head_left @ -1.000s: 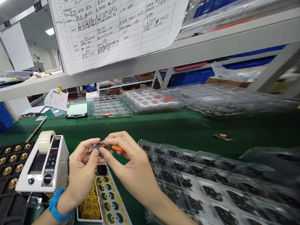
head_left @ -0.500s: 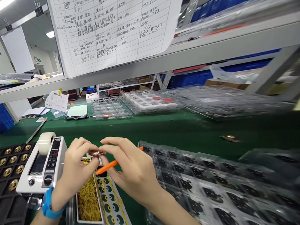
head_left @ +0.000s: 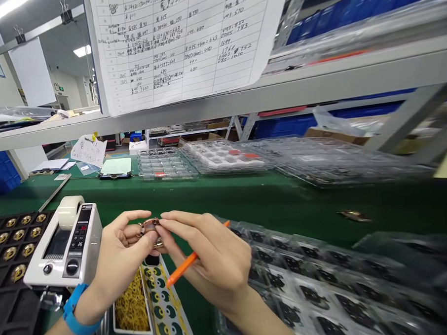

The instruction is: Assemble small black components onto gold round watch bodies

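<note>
In the head view, the left hand (head_left: 119,253) pinches a small, round rose-gold metal piece (head_left: 150,224) between thumb and fingers above the green-topped desk (head_left: 254,193), while the right hand (head_left: 212,254) grips its right edge with the fingertips, a slim orange plastic-looking stick (head_left: 183,269) tucked across that hand. Good handling here probably means the left hand steadying the piece by its rim, the right pressing only lightly, and the stick's free end kept off the metal. Fingers cover much of the piece, so how its parts sit is hard to tell.
</note>
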`<state>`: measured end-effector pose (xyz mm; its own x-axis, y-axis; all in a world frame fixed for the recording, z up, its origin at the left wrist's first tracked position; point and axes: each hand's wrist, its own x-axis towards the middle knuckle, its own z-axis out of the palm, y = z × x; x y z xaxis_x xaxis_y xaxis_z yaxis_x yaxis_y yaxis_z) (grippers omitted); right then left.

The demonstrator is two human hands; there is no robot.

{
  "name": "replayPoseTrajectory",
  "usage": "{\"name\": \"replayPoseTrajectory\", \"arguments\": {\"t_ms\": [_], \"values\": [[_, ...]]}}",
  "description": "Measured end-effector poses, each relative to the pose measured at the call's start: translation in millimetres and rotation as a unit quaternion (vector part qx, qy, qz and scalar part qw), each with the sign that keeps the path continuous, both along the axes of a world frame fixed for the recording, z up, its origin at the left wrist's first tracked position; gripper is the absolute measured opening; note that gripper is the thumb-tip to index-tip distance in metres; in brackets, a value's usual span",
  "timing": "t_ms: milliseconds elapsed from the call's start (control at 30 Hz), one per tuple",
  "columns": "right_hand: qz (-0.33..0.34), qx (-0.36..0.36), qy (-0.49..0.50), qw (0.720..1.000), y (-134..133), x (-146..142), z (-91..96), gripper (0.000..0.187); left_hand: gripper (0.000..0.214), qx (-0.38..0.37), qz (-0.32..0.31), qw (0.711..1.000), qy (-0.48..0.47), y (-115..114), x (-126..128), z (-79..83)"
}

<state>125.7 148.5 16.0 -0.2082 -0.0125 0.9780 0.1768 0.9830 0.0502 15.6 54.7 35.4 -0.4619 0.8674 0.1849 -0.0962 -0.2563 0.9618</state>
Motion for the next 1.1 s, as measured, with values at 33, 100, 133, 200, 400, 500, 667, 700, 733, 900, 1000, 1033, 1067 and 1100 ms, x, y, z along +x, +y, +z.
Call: {"name": "replayPoseTrajectory", "arguments": {"t_ms": [33, 100, 133, 200, 400, 500, 667, 700, 733, 900, 1000, 1033, 1067, 1100], "values": [[0.009, -0.002, -0.001, 1.000, 0.2, -0.3, -0.3, 0.020, 0.034, 0.000, 0.004, 1.000, 0.006, -0.5, 1.1, -0.3], [0.018, 0.000, -0.001, 1.000, 0.2, -0.7, -1.3, 0.020, 0.035, 0.003, 0.013, 1.000, 0.025, -1.1, 2.9, -1.6], [0.021, 0.003, -0.002, 1.000, 0.1, -0.8, -1.8, 0.019, 0.033, 0.005, 0.019, 0.999, 0.038, -1.3, 3.5, -2.5], [0.020, 0.014, -0.005, 1.000, 0.1, -0.6, -2.1, 0.019, 0.027, 0.011, 0.034, 0.997, 0.064, -1.6, 4.7, -4.5], [0.016, 0.055, -0.019, 0.998, 1.3, 1.0, 0.3, 0.016, 0.020, 0.020, 0.068, 0.991, 0.113, -3.5, 7.3, -9.5], [0.004, 0.063, -0.019, 0.998, 1.0, 1.4, 0.8, 0.015, 0.020, 0.027, 0.083, 0.986, 0.145, -4.8, 7.8, -10.7], [-0.009, 0.066, -0.013, 0.998, -1.0, 1.3, -0.9, 0.016, 0.020, 0.057, 0.112, 0.968, 0.217, -4.9, 8.6, -12.7], [-0.010, 0.064, -0.010, 0.998, -1.5, 1.0, -1.6, 0.017, 0.021, 0.061, 0.117, 0.966, 0.221, -4.6, 8.9, -13.2], [-0.009, 0.060, -0.006, 0.998, -1.9, 0.7, -2.4, 0.017, 0.021, 0.063, 0.120, 0.966, 0.222, -4.3, 9.3, -13.7], [-0.015, 0.040, 0.008, 0.999, -4.0, -1.1, -6.4, 0.019, 0.020, 0.062, 0.116, 0.968, 0.214, -3.9, 10.9, -14.8], [-0.019, 0.037, 0.014, 0.999, -4.4, -2.8, -7.0, 0.019, 0.019, 0.058, 0.113, 0.968, 0.216, -4.0, 11.1, -14.2], [-0.019, 0.033, 0.013, 0.999, -4.5, -3.4, -6.9, 0.019, 0.019, 0.053, 0.111, 0.969, 0.213, -3.7, 10.7, -13.8], [-0.016, 0.028, 0.011, 0.999, -4.6, -3.8, -6.6, 0.020, 0.019, 0.045, 0.106, 0.972, 0.203, -3.0, 9.9, -13.3], [-0.009, 0.018, 0.009, 1.000, -4.8, -4.0, -6.1, 0.020, 0.019, 0.034, 0.097, 0.978, 0.182, -2.0, 8.6, -12.7]]}}
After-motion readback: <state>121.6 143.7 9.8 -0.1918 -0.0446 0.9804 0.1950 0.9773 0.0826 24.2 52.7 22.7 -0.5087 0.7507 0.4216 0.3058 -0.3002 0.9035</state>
